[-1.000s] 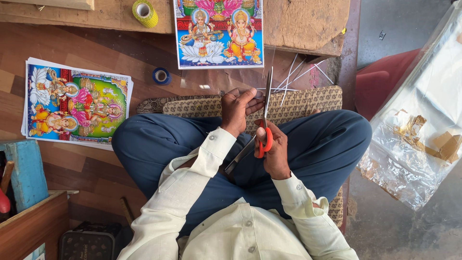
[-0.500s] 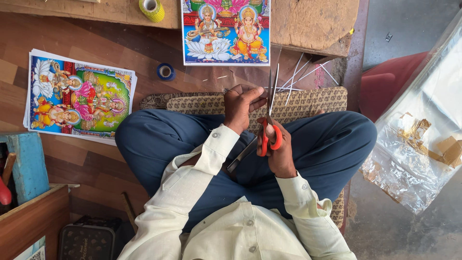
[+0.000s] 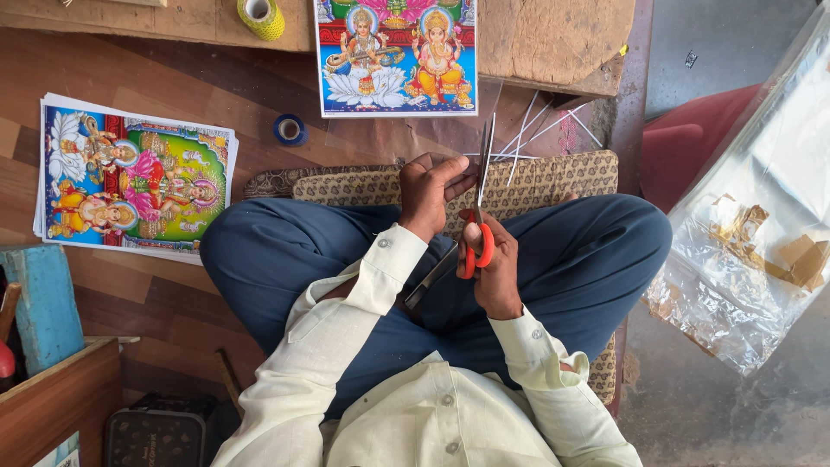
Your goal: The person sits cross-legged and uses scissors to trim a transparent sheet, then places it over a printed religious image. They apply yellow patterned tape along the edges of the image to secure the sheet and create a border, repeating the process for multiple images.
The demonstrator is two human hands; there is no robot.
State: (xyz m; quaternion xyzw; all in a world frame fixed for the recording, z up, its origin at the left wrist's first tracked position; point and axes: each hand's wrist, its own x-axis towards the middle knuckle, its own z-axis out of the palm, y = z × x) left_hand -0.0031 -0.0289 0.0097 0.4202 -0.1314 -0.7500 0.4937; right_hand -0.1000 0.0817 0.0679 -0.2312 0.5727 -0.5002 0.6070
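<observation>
**Head view: scissors in hand over the lap**

Head camera shows me the right hand (image 3: 497, 272) clenched through the orange handles of the scissors (image 3: 481, 203), blades pointing up and away over the patterned mat (image 3: 553, 182). My left hand (image 3: 430, 192) pinches something thin beside the blades; I cannot tell what. White strips (image 3: 540, 130) lie just beyond. A colourful print (image 3: 396, 56) sits ahead, another print (image 3: 134, 177) well apart to the left, a blue tape roll (image 3: 290, 130) between them.
</observation>
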